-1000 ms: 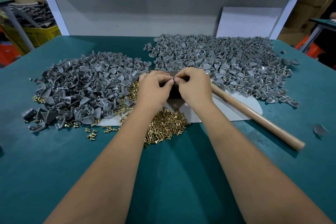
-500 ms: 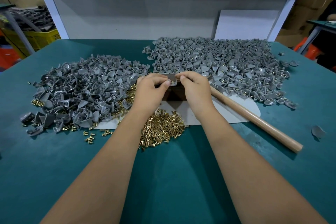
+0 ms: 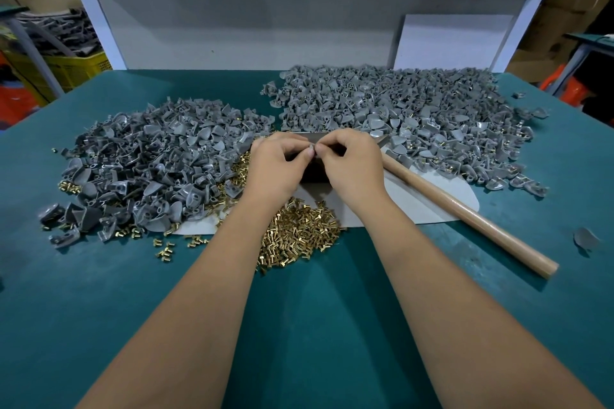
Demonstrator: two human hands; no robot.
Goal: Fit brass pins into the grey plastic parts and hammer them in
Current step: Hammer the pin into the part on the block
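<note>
My left hand [image 3: 275, 166] and my right hand [image 3: 352, 163] meet fingertip to fingertip above a dark block [image 3: 314, 173]. Together they pinch one small grey plastic part [image 3: 311, 147]; whether a pin is in it cannot be made out. A heap of brass pins [image 3: 299, 236] lies just below my wrists. One pile of grey plastic parts [image 3: 156, 163] spreads to the left, a larger pile [image 3: 415, 113] to the back right. The hammer's wooden handle [image 3: 465, 216] runs from behind my right hand toward the lower right; its head is mostly hidden.
A pale sheet [image 3: 415, 202] lies under the block and hammer on the teal table [image 3: 299, 325]. One stray grey part [image 3: 586, 237] sits at the right edge. A white board [image 3: 452, 40] leans on the back wall. A yellow crate [image 3: 69, 66] stands beyond the table's left.
Both hands stay over the block; their fingertips parted slightly half a second ago and have now closed together again on the small part. The hammer has not moved.
</note>
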